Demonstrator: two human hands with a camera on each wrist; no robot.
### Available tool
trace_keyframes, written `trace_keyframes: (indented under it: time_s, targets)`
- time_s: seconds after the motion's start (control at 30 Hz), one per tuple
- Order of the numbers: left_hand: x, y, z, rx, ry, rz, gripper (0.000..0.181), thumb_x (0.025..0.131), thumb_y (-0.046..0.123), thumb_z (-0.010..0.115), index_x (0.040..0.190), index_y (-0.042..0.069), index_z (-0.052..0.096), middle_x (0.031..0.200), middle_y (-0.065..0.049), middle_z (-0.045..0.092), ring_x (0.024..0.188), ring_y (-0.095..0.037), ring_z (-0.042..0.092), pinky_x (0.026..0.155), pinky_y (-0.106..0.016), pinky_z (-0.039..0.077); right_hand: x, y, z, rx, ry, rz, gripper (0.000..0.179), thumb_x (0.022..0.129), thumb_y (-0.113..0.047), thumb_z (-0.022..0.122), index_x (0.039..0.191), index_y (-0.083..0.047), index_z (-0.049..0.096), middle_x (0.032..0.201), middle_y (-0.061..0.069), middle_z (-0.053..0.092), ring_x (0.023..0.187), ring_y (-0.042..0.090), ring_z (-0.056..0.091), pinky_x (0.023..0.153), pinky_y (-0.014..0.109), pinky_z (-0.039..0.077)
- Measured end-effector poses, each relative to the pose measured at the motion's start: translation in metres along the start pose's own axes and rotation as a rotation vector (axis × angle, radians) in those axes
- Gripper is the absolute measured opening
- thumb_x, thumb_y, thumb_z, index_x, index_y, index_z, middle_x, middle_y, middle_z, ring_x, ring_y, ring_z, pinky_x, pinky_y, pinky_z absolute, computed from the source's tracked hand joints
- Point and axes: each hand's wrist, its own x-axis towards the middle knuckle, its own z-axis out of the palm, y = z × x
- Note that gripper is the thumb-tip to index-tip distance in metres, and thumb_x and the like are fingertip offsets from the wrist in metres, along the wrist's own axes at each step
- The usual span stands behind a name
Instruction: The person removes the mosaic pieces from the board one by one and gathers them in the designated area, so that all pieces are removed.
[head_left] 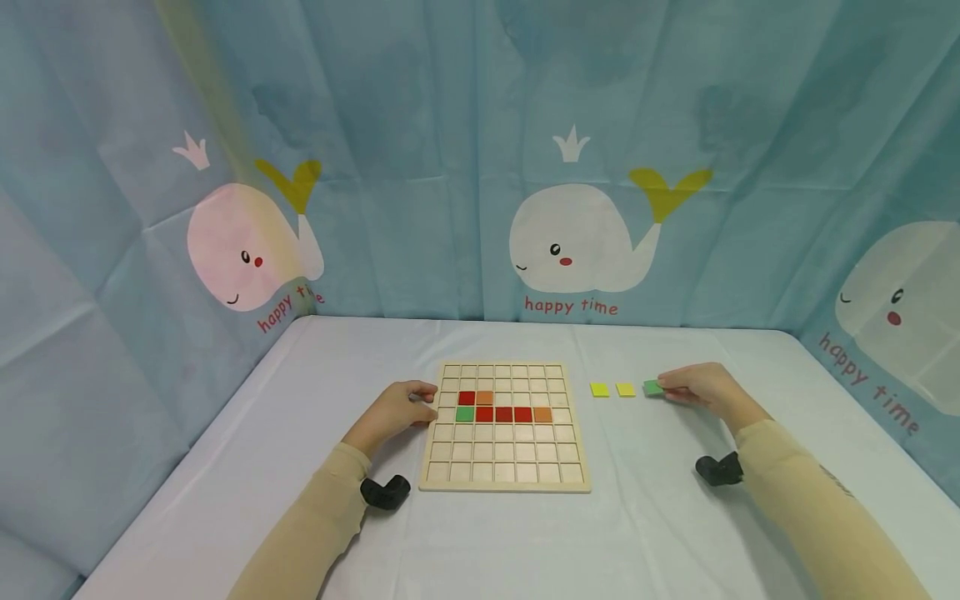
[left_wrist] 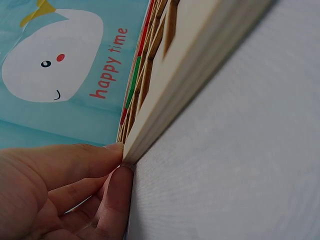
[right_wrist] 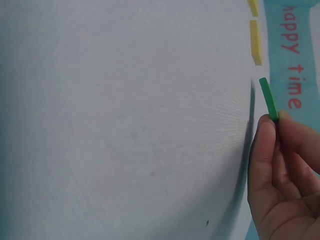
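Note:
A wooden grid board lies on the table, with its left edge between the thumb and a finger of my left hand. On the board are several red tiles, two orange tiles and one green tile, set in two neighbouring rows. Well to the right of the board, my right hand pinches another green tile by its edge. That tile is tilted; whether it touches the cloth, I cannot tell. Two yellow tiles lie between the board and the pinched tile.
White cloth covers the table. Behind it hangs a blue curtain printed with whales, which also runs along both sides. Dark wrist-mounted pieces stick out at the sleeves, close above the cloth.

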Motion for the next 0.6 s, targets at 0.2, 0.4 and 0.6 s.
trace_keyframes:
  time_s: [0.2, 0.4, 0.6]
  targets:
    - [-0.0016, 0.0004, 0.0001, -0.004, -0.005, 0.004, 0.048, 0.086, 0.004, 0.070, 0.133, 0.001, 0.060, 0.118, -0.011, 0.061, 0.092, -0.016, 0.060, 0.077, -0.025, 0.054, 0.0029, 0.0010, 0.0032, 0.014, 0.004, 0.019, 0.049, 0.091, -0.003, 0.069, 0.134, 0.014, 0.052, 0.068, -0.009, 0.066, 0.067, 0.004, 0.067, 0.072, 0.023, 0.059]
    - [-0.0027, 0.0010, 0.0000, -0.005, -0.007, 0.013, 0.048, 0.085, 0.003, 0.070, 0.132, 0.000, 0.060, 0.118, -0.012, 0.060, 0.092, -0.016, 0.060, 0.077, -0.025, 0.054, 0.0016, -0.0003, 0.0042, -0.029, 0.023, -0.001, 0.047, 0.090, -0.004, 0.070, 0.131, 0.015, 0.054, 0.068, -0.010, 0.066, 0.066, 0.003, 0.066, 0.070, 0.023, 0.059]
    - [-0.0017, 0.0000, -0.0003, -0.011, -0.004, 0.011, 0.048, 0.085, 0.003, 0.071, 0.132, 0.001, 0.061, 0.117, -0.011, 0.062, 0.090, -0.016, 0.059, 0.075, -0.025, 0.052, 0.0048, -0.0014, 0.0065, -0.091, 0.070, 0.007, 0.042, 0.090, -0.005, 0.070, 0.127, 0.012, 0.059, 0.064, -0.011, 0.063, 0.062, 0.000, 0.065, 0.068, 0.021, 0.058]
